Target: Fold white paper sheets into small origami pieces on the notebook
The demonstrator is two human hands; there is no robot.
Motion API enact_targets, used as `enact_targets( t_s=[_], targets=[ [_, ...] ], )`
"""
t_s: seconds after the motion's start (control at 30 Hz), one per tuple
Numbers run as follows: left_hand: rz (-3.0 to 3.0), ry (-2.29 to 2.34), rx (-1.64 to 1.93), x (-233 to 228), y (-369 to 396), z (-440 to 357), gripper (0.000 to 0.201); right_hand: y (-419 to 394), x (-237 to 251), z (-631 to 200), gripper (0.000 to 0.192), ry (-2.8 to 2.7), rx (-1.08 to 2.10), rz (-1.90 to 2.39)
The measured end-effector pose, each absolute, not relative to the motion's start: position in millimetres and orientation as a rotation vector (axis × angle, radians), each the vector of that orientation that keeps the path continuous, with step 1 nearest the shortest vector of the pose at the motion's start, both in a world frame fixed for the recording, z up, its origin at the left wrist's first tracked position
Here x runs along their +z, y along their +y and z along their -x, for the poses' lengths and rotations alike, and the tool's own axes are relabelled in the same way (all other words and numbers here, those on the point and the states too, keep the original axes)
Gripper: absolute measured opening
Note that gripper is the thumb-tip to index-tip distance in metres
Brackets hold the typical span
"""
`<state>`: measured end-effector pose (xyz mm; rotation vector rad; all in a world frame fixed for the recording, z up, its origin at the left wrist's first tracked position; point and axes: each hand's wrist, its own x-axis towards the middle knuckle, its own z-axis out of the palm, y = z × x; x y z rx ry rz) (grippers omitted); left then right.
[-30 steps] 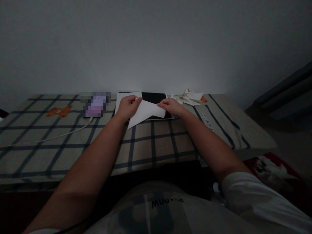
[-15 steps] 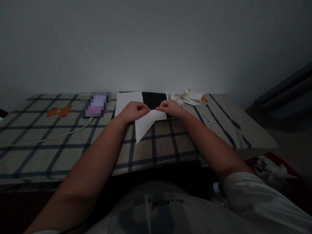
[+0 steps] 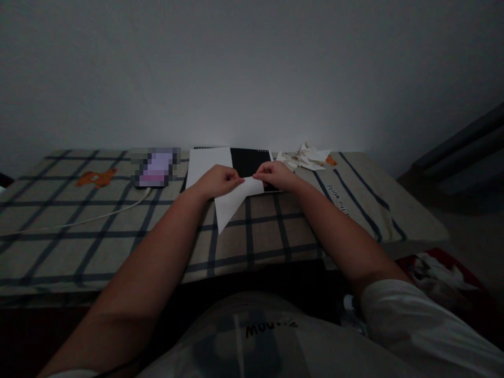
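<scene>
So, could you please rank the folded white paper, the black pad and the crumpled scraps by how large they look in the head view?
1. Black pad, partly hidden by a white sheet and both hands.
2. Folded white paper, though it lies nearer the camera, so this is unsure.
3. Crumpled scraps.

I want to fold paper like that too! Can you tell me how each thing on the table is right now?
white paper: folded, one point toward the person, pinched at its top edge.
left hand: pinching the paper.
right hand: pinching the paper.
notebook: flat, dark cover up, white sheet on its left part.
crumpled paper: scrunched, lying untouched.
white cable: slack across the checked cloth.
</scene>
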<state>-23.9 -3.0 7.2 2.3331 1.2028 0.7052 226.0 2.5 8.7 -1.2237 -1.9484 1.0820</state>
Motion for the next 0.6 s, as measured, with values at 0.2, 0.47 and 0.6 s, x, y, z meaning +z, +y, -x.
enact_targets(
  t_s=[0.2,0.47,0.6],
  targets=[
    [-2.555,1.376,0.662,9.1,-11.0,15.5,0.038,1.9,2.5,-219.6,0.021,-1.969,1.056,1.153],
    [-2.500,1.253,0.752,3.5,-9.6,7.8,0.029,6.3,-1.4,-218.5,0.025,-1.981,0.963,1.142],
    [-2.444,1.208,0.810,4.6,-9.0,11.0,0.028,8.1,-1.0,-220.6,0.026,-1.946,1.005,1.172]
  ],
)
